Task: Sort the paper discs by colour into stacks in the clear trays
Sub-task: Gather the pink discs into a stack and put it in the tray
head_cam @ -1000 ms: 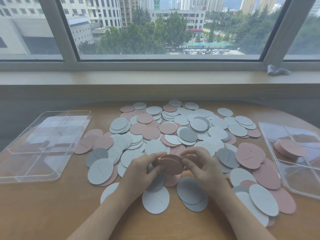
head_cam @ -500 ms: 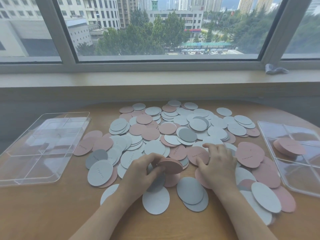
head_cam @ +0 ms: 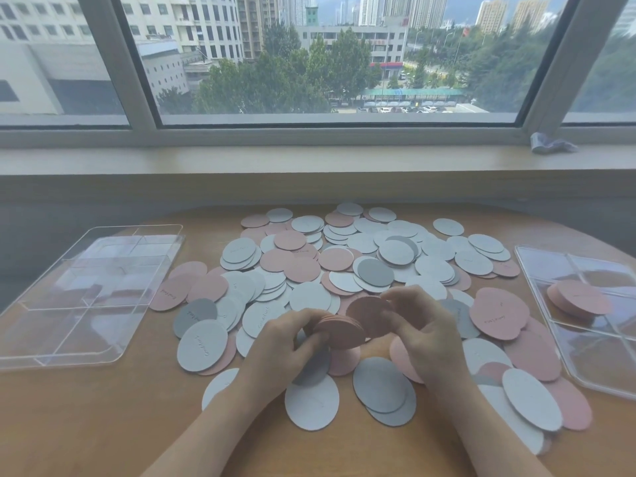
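— Wooden table (head_cam: 103, 425) under the window, discs everywhere. How far along am I?

— Early: one pink stack (head_cam: 581, 299) sits in the right tray (head_cam: 585, 380); the left tray (head_cam: 86, 297) looks empty.

— And my hands?

— My left hand (head_cam: 278, 349) grips a flat pink pile (head_cam: 339, 333); my right hand (head_cam: 426, 335) pinches one pink disc (head_cam: 370, 313), tilted on edge, just above that pile.

Wood table (head_cam: 103, 425): loose discs (head_cam: 303, 268), 2 clear trays (head_cam: 86, 297).
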Motion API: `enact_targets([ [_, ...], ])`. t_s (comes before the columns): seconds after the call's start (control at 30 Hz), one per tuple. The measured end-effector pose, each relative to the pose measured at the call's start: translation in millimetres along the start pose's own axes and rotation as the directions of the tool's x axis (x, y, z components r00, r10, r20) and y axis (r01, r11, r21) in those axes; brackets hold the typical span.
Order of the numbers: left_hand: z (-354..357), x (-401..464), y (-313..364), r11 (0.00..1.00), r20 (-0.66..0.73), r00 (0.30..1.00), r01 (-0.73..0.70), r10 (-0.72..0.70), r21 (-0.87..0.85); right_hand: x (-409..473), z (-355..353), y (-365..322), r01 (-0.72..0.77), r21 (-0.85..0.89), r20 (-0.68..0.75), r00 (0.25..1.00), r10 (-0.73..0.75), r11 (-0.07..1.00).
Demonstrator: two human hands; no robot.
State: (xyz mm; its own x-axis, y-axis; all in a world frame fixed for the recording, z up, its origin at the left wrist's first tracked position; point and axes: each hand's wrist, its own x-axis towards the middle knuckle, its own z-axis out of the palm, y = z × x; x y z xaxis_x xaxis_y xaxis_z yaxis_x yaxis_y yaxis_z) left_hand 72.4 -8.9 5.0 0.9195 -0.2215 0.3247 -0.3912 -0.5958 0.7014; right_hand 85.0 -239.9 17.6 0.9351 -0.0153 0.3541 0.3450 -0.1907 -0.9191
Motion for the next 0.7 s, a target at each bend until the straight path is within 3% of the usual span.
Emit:
enact_targets([
  [0.13, 0, -1, 0, 1.000, -0.019, 1.000, 0.007, -0.007, -0.003, -4, 3, -2, -0.014, 0.038, 0.164, 0.987, 0.008, 0.999],
  [0.23, 0, -1, -3, 1.000, -0.036, 0.999, 0.010, -0.010, 0.013, -8, 10, 1, -0.003, -0.105, 0.263, 0.964, 0.031, 0.994],
  [0.4, 1, 1, -4, 0.999, -0.008, 0.999, -0.047, 0.047, -0.014, -10, 16, 10, 0.178, -0.283, 0.300, 0.950, -0.089, 0.942],
  [0.5, 3, 2, -7, 0.999, -0.008, 0.999, -0.035, 0.035, 0.004, -9, 17, 5, 0.160, -0.217, 0.336, 0.938, -0.080, 0.963],
  [0.57, 4, 1, -7, 1.000, -0.009, 1.000, -0.026, 0.026, 0.009, -4, 18, 6, 0.107, -0.193, 0.268, 0.962, -0.053, 0.975],
  [0.63, 3, 1, -7, 1.000, -0.002, 1.000, -0.020, 0.020, 0.005, 9, 17, 11, 0.079, -0.325, 0.168, 0.985, -0.024, 0.942],
  [0.7, 2, 2, -6, 1.000, 0.000, 1.000, -0.006, 0.006, 0.008, 23, 16, 17, 0.157, -0.559, 0.225, 0.974, -0.034, 0.814],
])
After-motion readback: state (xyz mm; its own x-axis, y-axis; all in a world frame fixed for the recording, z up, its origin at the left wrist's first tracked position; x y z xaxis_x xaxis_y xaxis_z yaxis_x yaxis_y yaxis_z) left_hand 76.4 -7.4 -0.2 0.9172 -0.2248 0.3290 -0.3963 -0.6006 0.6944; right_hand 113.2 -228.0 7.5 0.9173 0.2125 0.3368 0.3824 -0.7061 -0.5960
